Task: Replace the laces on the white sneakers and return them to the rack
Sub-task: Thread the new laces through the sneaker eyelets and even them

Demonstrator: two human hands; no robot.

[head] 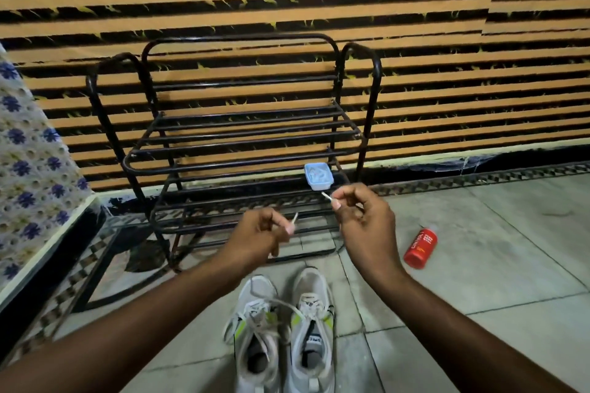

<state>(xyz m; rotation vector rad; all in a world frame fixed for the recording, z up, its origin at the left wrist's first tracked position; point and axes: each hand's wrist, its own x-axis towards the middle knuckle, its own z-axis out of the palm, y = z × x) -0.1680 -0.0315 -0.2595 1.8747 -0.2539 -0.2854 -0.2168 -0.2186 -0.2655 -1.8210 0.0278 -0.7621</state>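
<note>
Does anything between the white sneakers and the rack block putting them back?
Nothing visible lies on the floor between the sneakers and the rack. A small blue tub takes the right end of one lower shelf; the red bottle lies aside.

Tiled floor with a shoe rack standing on it

On the grey tiled floor (pixel 479 297) a white sneaker (pixel 255 325) and its mate (pixel 314 313) sit side by side, toes towards a black metal rack (pixel 223 160) standing by the wall. A red bottle (pixel 420 247) lies on its side to the right. A small pale blue tub (pixel 318 176) rests on what seems the rack's second tier, at the right end.
</note>
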